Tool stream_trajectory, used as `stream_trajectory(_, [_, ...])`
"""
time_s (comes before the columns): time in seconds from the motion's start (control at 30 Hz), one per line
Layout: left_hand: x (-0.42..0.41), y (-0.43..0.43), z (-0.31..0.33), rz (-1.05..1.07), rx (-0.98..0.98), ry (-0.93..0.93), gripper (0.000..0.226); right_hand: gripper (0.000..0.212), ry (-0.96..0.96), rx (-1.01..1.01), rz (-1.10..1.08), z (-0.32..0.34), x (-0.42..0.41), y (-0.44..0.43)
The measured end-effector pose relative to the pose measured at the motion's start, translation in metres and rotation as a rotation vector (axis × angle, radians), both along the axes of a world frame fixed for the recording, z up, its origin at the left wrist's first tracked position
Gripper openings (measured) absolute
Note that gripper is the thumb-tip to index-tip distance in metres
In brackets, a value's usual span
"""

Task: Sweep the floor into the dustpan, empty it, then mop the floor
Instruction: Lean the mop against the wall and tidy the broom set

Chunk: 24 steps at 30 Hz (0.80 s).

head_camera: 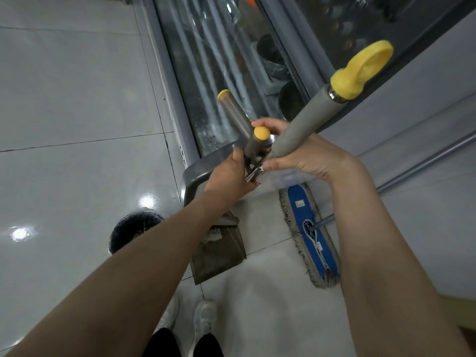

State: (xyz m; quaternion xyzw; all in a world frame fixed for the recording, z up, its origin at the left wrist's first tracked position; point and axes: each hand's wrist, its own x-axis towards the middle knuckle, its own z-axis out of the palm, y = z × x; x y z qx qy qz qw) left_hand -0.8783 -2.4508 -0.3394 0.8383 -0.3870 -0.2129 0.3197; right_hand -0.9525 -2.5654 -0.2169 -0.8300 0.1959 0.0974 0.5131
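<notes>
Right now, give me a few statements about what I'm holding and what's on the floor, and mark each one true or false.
1. The right hand grips the mop handle. True.
2. The mop head is red. False: it is blue with a grey fringe.
3. The dustpan sits between the black bin and the mop head. True.
4. The left hand hangs free. False: it holds a yellow-capped handle.
</notes>
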Motion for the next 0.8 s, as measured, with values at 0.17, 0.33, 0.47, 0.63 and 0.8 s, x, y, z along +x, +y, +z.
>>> stream_trajectory(0.17, [0.008, 0.004, 0.001, 0.004, -0.004, -0.028, 0.066, 0.07, -0.005, -0.025, 0.009, -0.001, 0.004, 0.001])
stream_trajectory(0.33, [0.009, 0.001, -0.001, -0.007, 0.009, -0.103, 0.065, 0.068, 0.006, -0.007, 0.007, 0.0, 0.001, -0.002])
stream_trajectory(0.47, [0.002, -0.001, -0.003, -0.011, 0.002, -0.136, 0.062, 0.066, 0.014, -0.028, 0.001, 0.0, -0.006, -0.006])
stream_trajectory(0.63, [-0.003, -0.004, -0.005, -0.011, -0.004, -0.143, 0.059, 0.065, -0.005, -0.05, -0.017, 0.0, -0.011, -0.008])
stream_trajectory(0.8, [-0.005, -0.005, -0.005, 0.001, -0.013, -0.136, 0.058, 0.065, -0.02, -0.09, -0.007, 0.0, -0.011, -0.008])
